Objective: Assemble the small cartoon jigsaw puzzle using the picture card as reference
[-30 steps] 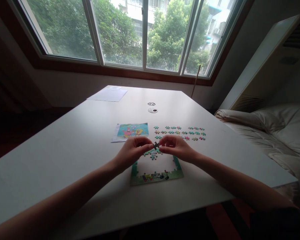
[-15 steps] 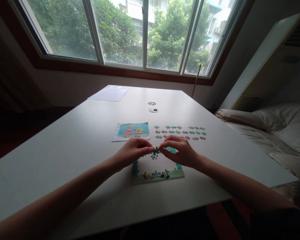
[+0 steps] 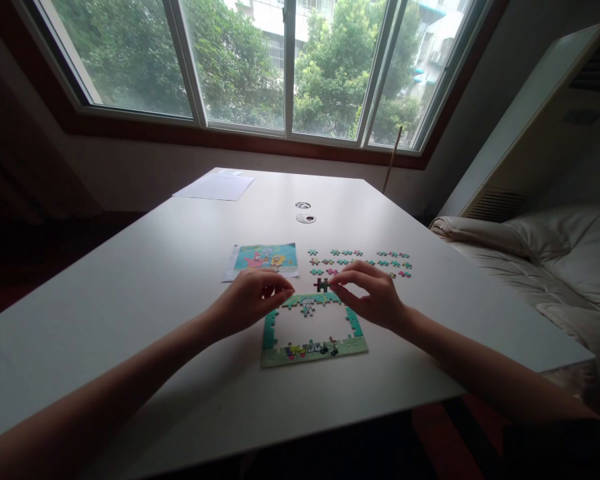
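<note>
A partly built jigsaw frame (image 3: pixel 313 345) with a green border lies on the white table (image 3: pixel 145 280). My right hand (image 3: pixel 373 297) pinches a small dark puzzle piece (image 3: pixel 323 285) just above the frame's far edge. My left hand (image 3: pixel 250 303) hovers at the frame's left far corner, fingers curled together, with nothing visible in them. Several loose coloured pieces (image 3: pixel 360 263) lie in rows beyond my right hand. A cartoon reference picture (image 3: pixel 264 259) lies beyond my left hand.
A sheet of paper (image 3: pixel 215 187) lies at the table's far left. Two round cable covers (image 3: pixel 305 212) sit mid-table. A bed with pale bedding (image 3: pixel 540 253) stands close on the right. Windows run behind the table.
Both hands held the dark piece together a second ago. Now my left hand has let go and drawn left, and my right hand has carried the piece slightly right.
</note>
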Tool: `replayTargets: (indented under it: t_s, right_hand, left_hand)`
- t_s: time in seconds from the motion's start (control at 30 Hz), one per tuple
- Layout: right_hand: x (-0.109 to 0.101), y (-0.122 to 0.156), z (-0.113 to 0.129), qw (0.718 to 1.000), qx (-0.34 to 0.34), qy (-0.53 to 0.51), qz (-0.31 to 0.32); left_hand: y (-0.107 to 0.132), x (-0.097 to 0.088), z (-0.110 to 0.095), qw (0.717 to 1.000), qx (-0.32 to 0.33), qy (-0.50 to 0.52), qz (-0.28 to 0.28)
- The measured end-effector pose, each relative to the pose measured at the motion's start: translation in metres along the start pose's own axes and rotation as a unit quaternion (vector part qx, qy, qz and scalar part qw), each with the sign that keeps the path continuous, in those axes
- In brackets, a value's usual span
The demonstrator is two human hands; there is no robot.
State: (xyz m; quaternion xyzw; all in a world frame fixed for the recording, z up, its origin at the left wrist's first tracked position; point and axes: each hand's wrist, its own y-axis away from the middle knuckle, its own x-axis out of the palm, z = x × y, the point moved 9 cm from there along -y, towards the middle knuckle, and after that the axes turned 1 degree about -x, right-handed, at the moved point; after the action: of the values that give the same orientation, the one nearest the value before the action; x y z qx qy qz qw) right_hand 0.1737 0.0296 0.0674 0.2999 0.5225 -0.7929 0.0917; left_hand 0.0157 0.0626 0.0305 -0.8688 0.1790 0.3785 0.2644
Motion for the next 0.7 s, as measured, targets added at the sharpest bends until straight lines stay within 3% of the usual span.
replayTargets:
  t_s: [0.17, 0.37, 0.5, 0.7]
  right_hand:
    - [0.004, 0.002, -0.003, 1.0, 0.012, -0.006, 0.018]
    - [0.02, 0.005, -0.009, 0.996, 0.031, -0.01, 0.084]
    - [0.038, 0.01, -0.009, 0.985, 0.056, -0.041, 0.158]
    - [0.053, 0.017, 0.002, 0.965, 0.069, -0.108, 0.23]
  left_hand:
    - [0.001, -0.001, -0.016, 0.999, 0.046, -0.008, -0.024]
    - [0.003, 0.0, -0.019, 0.998, 0.061, -0.01, -0.023]
    - [0.004, 0.006, -0.019, 0.997, 0.07, -0.016, 0.016]
    - [0.012, 0.024, -0.021, 0.987, 0.087, 0.008, 0.132]
